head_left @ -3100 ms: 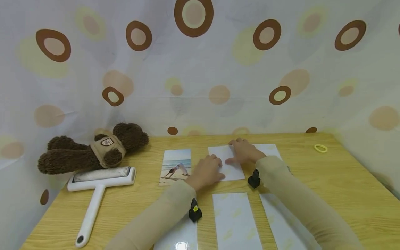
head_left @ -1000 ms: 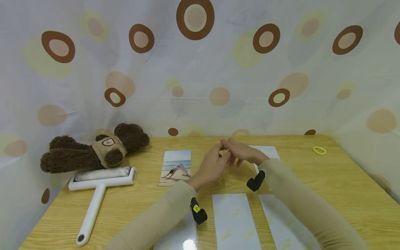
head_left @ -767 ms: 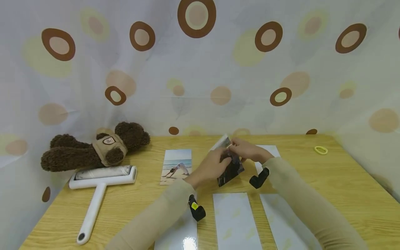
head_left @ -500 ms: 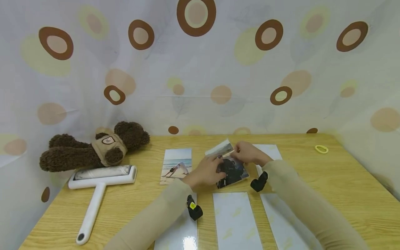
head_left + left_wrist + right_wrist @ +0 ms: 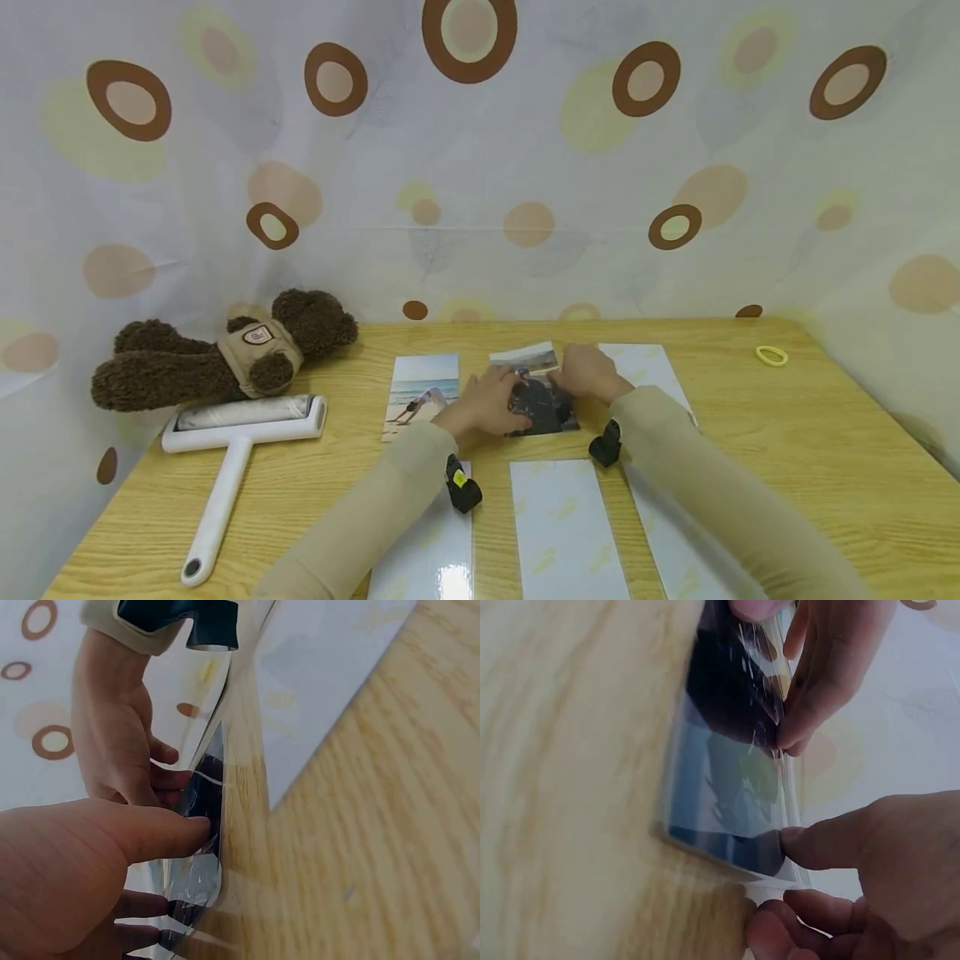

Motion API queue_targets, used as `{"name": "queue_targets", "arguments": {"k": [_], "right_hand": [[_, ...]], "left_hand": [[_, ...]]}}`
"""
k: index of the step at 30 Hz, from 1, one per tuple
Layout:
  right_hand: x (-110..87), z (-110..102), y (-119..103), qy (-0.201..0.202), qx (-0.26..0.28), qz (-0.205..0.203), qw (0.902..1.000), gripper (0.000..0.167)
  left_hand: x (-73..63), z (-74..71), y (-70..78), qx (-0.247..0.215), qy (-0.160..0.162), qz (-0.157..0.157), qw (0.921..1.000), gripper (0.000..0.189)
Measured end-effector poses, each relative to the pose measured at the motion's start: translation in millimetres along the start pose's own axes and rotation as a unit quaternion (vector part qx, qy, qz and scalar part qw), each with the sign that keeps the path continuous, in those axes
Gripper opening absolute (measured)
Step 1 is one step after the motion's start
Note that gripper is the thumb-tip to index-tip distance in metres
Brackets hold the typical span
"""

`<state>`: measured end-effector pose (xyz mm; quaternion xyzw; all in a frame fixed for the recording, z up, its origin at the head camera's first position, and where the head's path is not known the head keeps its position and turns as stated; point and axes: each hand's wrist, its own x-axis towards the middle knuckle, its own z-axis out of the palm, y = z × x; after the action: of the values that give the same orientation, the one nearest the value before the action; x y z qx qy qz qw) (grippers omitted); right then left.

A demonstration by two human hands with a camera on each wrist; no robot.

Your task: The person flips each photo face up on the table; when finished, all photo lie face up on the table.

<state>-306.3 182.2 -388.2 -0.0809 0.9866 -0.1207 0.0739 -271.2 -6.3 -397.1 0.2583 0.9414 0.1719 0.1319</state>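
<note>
A printed photo (image 5: 538, 407) with a dark figure and a pale top lies picture side up, at or just above the wooden table, between my hands. My left hand (image 5: 486, 403) holds its left side, the thumb (image 5: 176, 832) over the glossy surface and the fingers along the edge. My right hand (image 5: 590, 372) pinches the photo's right edge near a corner; its thumb (image 5: 821, 844) shows on the picture in the right wrist view. Part of the photo is hidden under both hands. Left of it lies a beach photo (image 5: 426, 392), its lower corner near my left wrist.
White-backed cards lie face down: one (image 5: 648, 367) behind the right hand, others (image 5: 567, 533) along the front, partly under my sleeves. A white lint roller (image 5: 238, 442) and a brown teddy bear (image 5: 258, 358) lie left. A yellow band (image 5: 771, 356) sits far right.
The photo was white side up under both hands; they lifted it, turned it picture side up, and brought it down and straighter. The beach photo and the front cards stayed put.
</note>
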Motion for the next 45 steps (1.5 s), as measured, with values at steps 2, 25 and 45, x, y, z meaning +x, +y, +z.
{"name": "queue_targets", "arguments": {"k": [2, 25, 45], "right_hand": [[2.0, 0, -1, -0.005, -0.005, 0.01, 0.9999, 0.037], [-23.2, -47, 72, -0.045, 0.142, -0.018, 0.9887, 0.042], [-27.8, -44, 170, -0.034, 0.111, -0.085, 0.9896, 0.086]], "left_hand": [[1.0, -0.5, -1.1, 0.001, -0.001, 0.0, 1.0, 0.069], [23.2, 1.5, 49.7, -0.069, 0.027, 0.085, 0.9936, 0.048], [72.0, 39.4, 118.0, 0.097, 0.0, 0.084, 0.9917, 0.039]]}}
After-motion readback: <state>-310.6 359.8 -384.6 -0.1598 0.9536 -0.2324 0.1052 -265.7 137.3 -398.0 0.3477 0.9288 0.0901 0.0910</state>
